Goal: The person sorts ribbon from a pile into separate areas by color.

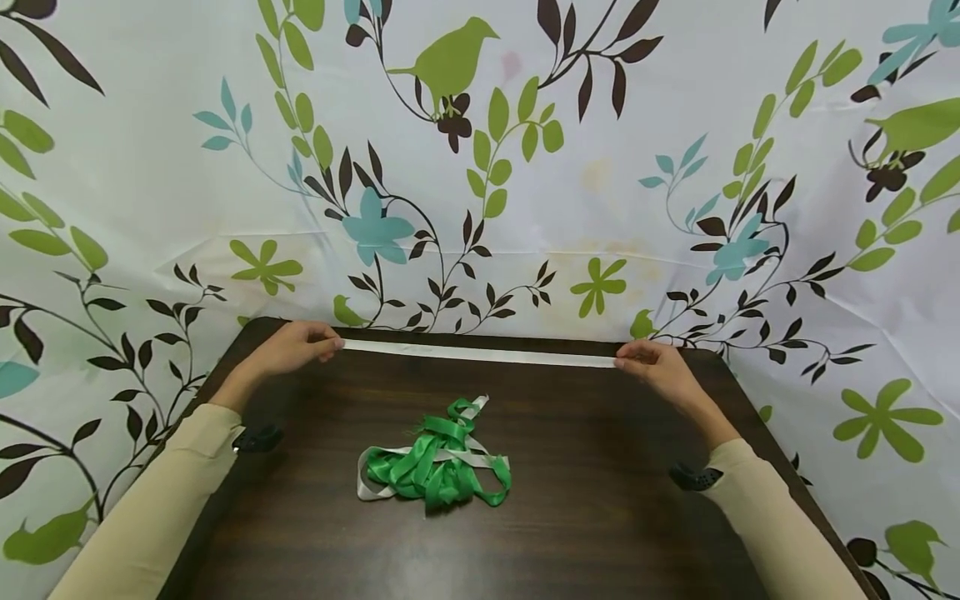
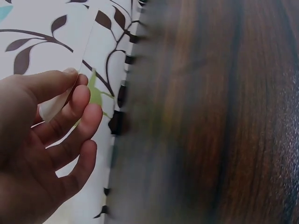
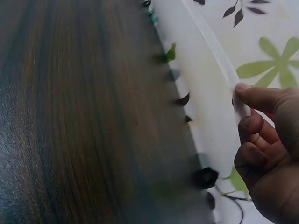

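A white ribbon (image 1: 480,354) stretches almost straight between my two hands, over the far part of the dark table. My left hand (image 1: 300,343) pinches its left end between thumb and fingers; in the left wrist view a short tail of the ribbon (image 2: 52,107) pokes out below the thumb. At the other end my right hand (image 1: 660,367) pinches the ribbon, and the right wrist view shows the strip (image 3: 215,46) running up and away from the thumb tip. Nearer me, a loose heap of green ribbon (image 1: 442,467) lies on the table, with white ribbon loops (image 1: 367,475) mixed in.
The dark wooden table (image 1: 585,500) spreads under both arms. Behind its far edge and along both sides hangs a white cloth (image 1: 450,167) printed with leaves, birds and flowers. A dark band (image 1: 258,439) sits on the left wrist, another band (image 1: 696,477) on the right.
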The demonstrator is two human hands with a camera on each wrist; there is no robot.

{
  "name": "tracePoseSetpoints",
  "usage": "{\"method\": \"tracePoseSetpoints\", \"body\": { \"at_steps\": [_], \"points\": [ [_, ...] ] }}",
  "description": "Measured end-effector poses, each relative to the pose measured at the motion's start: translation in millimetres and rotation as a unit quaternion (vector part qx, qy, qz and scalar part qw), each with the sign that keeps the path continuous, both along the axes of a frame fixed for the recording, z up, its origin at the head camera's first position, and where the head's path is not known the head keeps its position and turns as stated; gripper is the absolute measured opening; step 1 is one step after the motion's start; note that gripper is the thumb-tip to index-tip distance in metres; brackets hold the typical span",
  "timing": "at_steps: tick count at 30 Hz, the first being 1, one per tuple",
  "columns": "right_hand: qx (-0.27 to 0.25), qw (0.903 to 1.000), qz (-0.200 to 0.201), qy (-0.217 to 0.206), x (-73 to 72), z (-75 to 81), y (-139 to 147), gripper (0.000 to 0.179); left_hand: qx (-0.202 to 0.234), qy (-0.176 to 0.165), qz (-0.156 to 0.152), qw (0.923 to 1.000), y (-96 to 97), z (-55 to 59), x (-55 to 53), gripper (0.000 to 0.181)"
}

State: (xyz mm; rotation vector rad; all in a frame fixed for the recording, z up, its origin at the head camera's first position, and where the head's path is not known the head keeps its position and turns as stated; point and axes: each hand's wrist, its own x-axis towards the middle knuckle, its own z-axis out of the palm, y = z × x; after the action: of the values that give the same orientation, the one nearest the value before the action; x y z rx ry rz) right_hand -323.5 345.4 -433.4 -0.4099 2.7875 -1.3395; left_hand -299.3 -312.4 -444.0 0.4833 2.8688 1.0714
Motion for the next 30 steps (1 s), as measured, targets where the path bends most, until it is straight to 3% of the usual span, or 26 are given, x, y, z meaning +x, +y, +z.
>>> {"method": "tracePoseSetpoints", "body": {
  "at_steps": [5, 16, 23, 30],
  "points": [
    [-0.016, 0.9996, -0.024, 0.005, -19.3, -10.2, 4, 0.031, -0.002, -0.002, 0.033, 0.9995, -0.9, -7.4, -8.7, 0.034],
    [-0.011, 0.9965, -0.075, 0.035, -49.0, -41.5, 1, 0.024, -0.01, -0.006, 0.052, 0.9986, -0.1, -30.0, -21.6, 0.023],
    [0.03, 0.9947, -0.094, 0.029, -52.6, -51.8, -5, 0.022, -0.012, 0.015, 0.065, 0.9977, 4.6, -41.4, -31.0, 0.025],
    [0.029, 0.9927, -0.114, 0.029, -50.7, -59.5, -7, 0.019, -0.032, 0.048, 0.062, 0.9964, 4.4, -47.7, -34.8, 0.025]
  ]
}}
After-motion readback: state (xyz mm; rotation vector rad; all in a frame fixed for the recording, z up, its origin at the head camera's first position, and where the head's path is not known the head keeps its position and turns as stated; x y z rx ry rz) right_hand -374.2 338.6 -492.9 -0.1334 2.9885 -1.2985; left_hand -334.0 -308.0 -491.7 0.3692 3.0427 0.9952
